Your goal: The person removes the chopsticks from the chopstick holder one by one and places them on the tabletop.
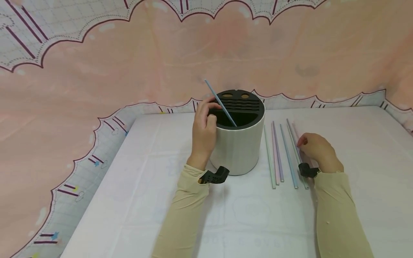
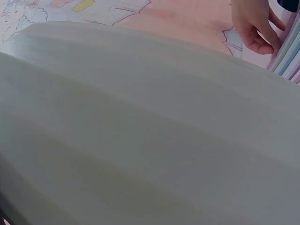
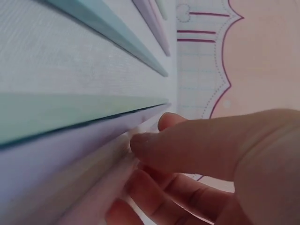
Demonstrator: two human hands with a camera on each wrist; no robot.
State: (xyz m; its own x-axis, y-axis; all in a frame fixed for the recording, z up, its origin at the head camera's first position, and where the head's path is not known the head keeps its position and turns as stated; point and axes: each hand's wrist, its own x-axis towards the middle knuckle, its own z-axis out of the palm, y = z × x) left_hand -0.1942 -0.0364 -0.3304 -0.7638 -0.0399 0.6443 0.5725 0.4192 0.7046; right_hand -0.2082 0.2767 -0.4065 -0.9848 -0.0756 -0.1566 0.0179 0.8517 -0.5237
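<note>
A white, round pen holder (image 1: 237, 150) with a black slotted top stands upright on the table. My left hand (image 1: 204, 130) grips its left rim. A light blue stick (image 1: 219, 100), thin and pencil-like, leans in the large opening beside those fingers. In the left wrist view the holder's pale wall (image 2: 150, 122) fills most of the picture. My right hand (image 1: 317, 150) is low over the rightmost pastel sticks (image 1: 292, 138), fingers bent. Seen from the right wrist, the thumb touches a yellowish stick (image 3: 89, 173); beside it lie a purple stick (image 3: 70, 150) and a green stick (image 3: 70, 112).
Between holder and right hand, more sticks lie roughly parallel: a green stick (image 1: 269, 157), a purple stick (image 1: 278, 154) and a blue stick (image 1: 288, 157) among them. A white cloth (image 1: 145, 200) covers the table. Behind hangs a peach curtain (image 1: 193, 53) with scalloped trim.
</note>
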